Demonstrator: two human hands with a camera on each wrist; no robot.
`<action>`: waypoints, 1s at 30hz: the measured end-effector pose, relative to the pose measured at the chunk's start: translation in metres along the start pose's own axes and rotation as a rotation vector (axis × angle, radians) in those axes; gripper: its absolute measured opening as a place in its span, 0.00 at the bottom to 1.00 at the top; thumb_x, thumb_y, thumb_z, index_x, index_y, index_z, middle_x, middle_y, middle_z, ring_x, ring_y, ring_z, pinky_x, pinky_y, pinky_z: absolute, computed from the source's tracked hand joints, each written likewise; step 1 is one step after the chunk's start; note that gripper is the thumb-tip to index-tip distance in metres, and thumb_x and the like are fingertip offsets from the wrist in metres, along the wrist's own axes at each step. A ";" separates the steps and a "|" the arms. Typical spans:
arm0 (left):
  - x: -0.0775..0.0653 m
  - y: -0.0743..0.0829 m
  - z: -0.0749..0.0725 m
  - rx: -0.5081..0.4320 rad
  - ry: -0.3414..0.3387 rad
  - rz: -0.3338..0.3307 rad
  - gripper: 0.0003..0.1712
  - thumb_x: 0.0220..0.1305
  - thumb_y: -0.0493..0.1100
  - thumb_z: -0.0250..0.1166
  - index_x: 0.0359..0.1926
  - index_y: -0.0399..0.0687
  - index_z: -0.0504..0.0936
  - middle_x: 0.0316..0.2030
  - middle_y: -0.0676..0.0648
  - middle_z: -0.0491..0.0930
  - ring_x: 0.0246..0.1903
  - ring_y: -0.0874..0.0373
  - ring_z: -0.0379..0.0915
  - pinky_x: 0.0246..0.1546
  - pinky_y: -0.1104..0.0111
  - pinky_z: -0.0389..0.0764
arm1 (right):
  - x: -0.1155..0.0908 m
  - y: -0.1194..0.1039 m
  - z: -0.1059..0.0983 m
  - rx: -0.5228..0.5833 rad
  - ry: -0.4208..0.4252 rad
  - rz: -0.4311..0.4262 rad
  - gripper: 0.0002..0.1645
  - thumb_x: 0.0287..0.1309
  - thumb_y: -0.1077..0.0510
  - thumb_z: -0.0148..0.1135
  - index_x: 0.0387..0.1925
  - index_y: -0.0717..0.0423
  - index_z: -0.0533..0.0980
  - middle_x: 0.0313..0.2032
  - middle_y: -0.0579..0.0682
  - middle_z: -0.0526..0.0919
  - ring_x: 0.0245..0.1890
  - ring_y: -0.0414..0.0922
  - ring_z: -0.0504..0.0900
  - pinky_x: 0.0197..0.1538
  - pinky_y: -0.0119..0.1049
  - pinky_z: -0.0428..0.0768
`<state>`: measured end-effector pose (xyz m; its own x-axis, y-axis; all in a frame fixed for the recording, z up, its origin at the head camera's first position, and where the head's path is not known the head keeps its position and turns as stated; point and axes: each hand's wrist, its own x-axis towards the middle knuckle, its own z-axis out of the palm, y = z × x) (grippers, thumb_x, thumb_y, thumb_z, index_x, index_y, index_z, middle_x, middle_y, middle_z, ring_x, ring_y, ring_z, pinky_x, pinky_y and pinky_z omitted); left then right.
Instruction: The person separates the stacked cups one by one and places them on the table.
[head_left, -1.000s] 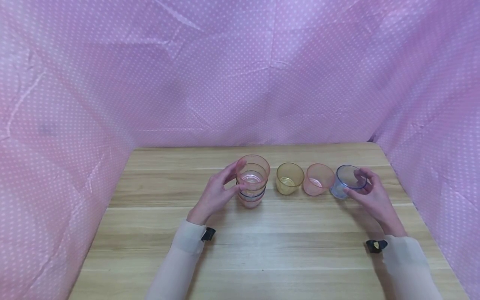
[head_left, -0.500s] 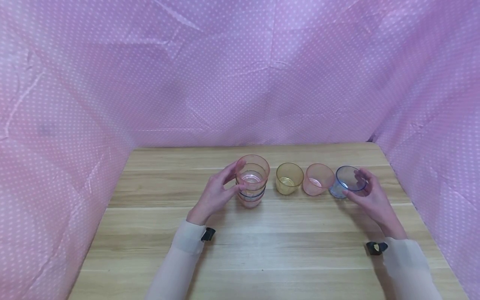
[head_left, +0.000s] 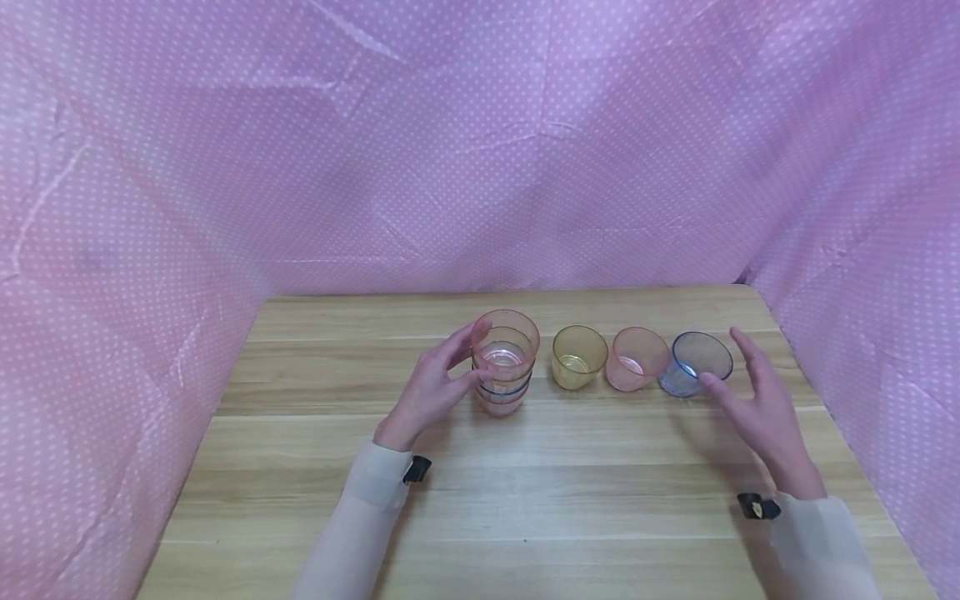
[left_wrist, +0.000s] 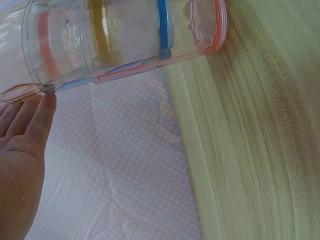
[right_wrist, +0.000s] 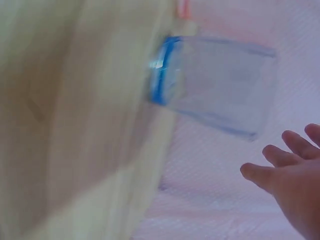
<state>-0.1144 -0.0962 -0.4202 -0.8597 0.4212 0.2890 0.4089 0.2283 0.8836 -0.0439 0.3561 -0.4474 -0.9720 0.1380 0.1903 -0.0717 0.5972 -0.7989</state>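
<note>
My left hand (head_left: 431,387) grips the side of a stack of clear tinted cups (head_left: 508,385), thumb in front and fingers behind. The stack stands upright on the table, with a pink cup on top. In the left wrist view, pink, yellow and blue bands show through the nested cups (left_wrist: 125,35), and fingertips touch the wall near the upper end. My right hand (head_left: 768,417) is spread just right of a blue cup (head_left: 678,382) standing on the table. The right wrist view shows the fingers straight and apart from the blue cup (right_wrist: 220,85).
A yellow cup (head_left: 576,367) and a pink cup (head_left: 633,367) stand upright between the stack and the blue cup, in a row. The wooden table (head_left: 525,492) ends at a pink dotted cloth (head_left: 480,167) behind and at both sides.
My right hand has let go of the blue cup and drawn back to the right, its fingers spreading. The left hand and the stack have stayed in place.
</note>
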 end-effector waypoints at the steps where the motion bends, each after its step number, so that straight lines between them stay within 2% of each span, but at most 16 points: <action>1: 0.000 0.000 0.000 -0.002 0.000 0.001 0.41 0.64 0.37 0.73 0.76 0.43 0.67 0.72 0.45 0.71 0.67 0.46 0.73 0.69 0.63 0.74 | -0.001 -0.004 0.001 -0.010 0.024 -0.019 0.48 0.70 0.54 0.66 0.82 0.43 0.53 0.80 0.55 0.54 0.79 0.57 0.52 0.82 0.46 0.47; 6: -0.001 -0.001 0.000 -0.008 0.001 0.007 0.42 0.65 0.37 0.73 0.76 0.44 0.67 0.72 0.46 0.71 0.67 0.47 0.73 0.69 0.64 0.74 | -0.004 -0.025 0.008 -0.026 0.154 -0.172 0.42 0.64 0.62 0.70 0.76 0.50 0.66 0.73 0.58 0.69 0.74 0.37 0.63 0.75 0.25 0.58; 9: -0.001 -0.001 0.001 -0.014 -0.002 0.011 0.42 0.64 0.37 0.73 0.77 0.43 0.66 0.72 0.46 0.70 0.66 0.45 0.74 0.70 0.64 0.73 | -0.004 -0.037 0.016 -0.014 0.230 -0.315 0.38 0.58 0.65 0.71 0.71 0.58 0.73 0.66 0.62 0.77 0.69 0.31 0.68 0.70 0.22 0.64; 13: -0.002 0.000 0.001 -0.014 0.000 0.011 0.42 0.64 0.37 0.73 0.77 0.43 0.66 0.72 0.47 0.71 0.63 0.44 0.77 0.70 0.64 0.73 | -0.003 -0.059 0.028 0.032 0.302 -0.498 0.31 0.62 0.59 0.70 0.63 0.70 0.76 0.58 0.70 0.80 0.66 0.35 0.73 0.71 0.27 0.68; 17: -0.002 0.001 0.001 -0.012 0.005 0.011 0.42 0.64 0.38 0.73 0.77 0.44 0.66 0.72 0.48 0.71 0.64 0.45 0.76 0.70 0.65 0.73 | -0.005 -0.089 0.041 0.096 0.335 -0.607 0.35 0.70 0.48 0.66 0.57 0.79 0.76 0.53 0.77 0.79 0.65 0.39 0.76 0.73 0.32 0.70; 21: -0.002 0.001 0.001 -0.008 0.005 0.012 0.42 0.65 0.38 0.73 0.77 0.44 0.66 0.72 0.48 0.71 0.64 0.45 0.76 0.70 0.65 0.73 | -0.007 -0.110 0.055 0.144 0.345 -0.673 0.38 0.71 0.44 0.63 0.54 0.81 0.76 0.52 0.78 0.79 0.65 0.43 0.76 0.73 0.35 0.71; 30: -0.003 -0.001 0.001 -0.003 0.002 0.019 0.42 0.65 0.38 0.73 0.77 0.42 0.66 0.72 0.47 0.71 0.63 0.43 0.77 0.69 0.64 0.74 | -0.004 -0.114 0.087 0.192 0.286 -0.745 0.41 0.72 0.39 0.61 0.56 0.79 0.75 0.55 0.75 0.80 0.67 0.47 0.76 0.73 0.38 0.71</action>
<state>-0.1124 -0.0967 -0.4224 -0.8526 0.4235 0.3061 0.4237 0.2176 0.8793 -0.0513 0.2186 -0.4071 -0.5616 -0.0296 0.8269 -0.7380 0.4699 -0.4843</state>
